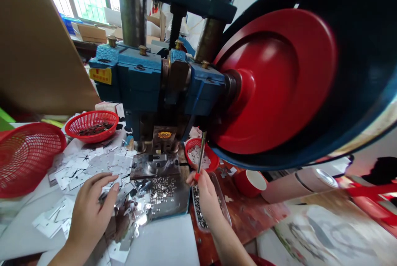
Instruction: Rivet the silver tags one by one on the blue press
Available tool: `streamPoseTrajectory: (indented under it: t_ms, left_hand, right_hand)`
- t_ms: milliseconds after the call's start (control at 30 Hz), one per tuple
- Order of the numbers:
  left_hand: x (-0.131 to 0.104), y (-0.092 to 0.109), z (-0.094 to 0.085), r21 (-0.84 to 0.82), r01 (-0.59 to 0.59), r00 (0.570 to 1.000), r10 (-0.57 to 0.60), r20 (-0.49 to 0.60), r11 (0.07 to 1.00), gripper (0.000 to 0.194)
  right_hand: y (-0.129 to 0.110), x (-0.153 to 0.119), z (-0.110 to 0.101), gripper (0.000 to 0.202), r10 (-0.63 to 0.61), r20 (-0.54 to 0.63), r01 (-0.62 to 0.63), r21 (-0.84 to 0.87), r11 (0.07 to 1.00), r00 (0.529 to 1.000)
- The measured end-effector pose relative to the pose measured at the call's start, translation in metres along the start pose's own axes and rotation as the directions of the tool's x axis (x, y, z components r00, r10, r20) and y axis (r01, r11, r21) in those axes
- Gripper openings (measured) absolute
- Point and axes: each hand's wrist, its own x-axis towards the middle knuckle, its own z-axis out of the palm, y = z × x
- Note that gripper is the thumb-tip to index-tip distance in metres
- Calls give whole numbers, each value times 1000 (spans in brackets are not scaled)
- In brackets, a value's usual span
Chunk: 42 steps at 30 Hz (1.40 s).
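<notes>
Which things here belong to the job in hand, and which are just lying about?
Likely the job:
- rod in the right hand
- flat pieces near the left hand
- small metal parts
- blue press

Probably lying about:
- red cup
- pink cylinder
- cardboard box

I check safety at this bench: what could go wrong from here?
The left hand is over loose flat pieces; their thin edges might nick it. The right hand holds a slim rod that appears close to the red wheel; if that turned, the rod could catch. Small shiny parts lie heaped loose before the blue press, so a knock might scatter them.
</notes>
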Motion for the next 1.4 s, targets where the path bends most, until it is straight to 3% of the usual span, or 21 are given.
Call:
streamPoseTrajectory:
  t_ms: [100,267,433,533,700,833,967,1133,1233,1300,1400]
  left_hand:
    - [-2,-2,1,-6,-50,993,49,-107,999,19]
    - [-2,-4,0,-22,1,984,-5,-176,1000,17]
    - [-4,-1,-6,-27,55,991,-58,-118,998,19]
    - [-5,-3,-5,-14,51,994,-52,-98,999,21]
    - [-6,-14,3,94,-69,998,69,13,993,23]
    - [-8,-18,8,263,-73,985,27,172,962,28]
    - [-9,-15,9,374,-84,953,-35,301,924,31]
    - [-10,-14,10,375,-97,931,-50,362,922,32]
    - [-11,-17,11,351,-97,932,-39,361,931,32]
    - [-12,-20,13,330,-98,935,-26,353,939,31]
    - [-12,-24,14,304,-100,937,-13,349,947,30]
  right_hand:
    - [11,2,0,40,-41,-23,40,-42,998,999]
    - [28,7,2,50,-137,-104,120,-157,980,985]
    - [42,10,4,56,45,-122,-41,38,998,991]
    - [46,25,14,41,36,-37,-41,-149,988,999]
    - [32,67,55,29,-31,174,109,-461,881,984]
    - [23,83,75,21,24,159,51,-448,893,987]
    - [30,81,56,14,35,67,-9,-349,937,997]
    - [36,70,3,39,36,-113,-60,-220,974,993]
    - [34,51,-17,44,39,-209,-81,-193,978,977]
    - [33,29,-22,38,23,-199,-73,-250,966,980]
    - [30,-12,-23,29,-14,-57,-10,-396,918,998]
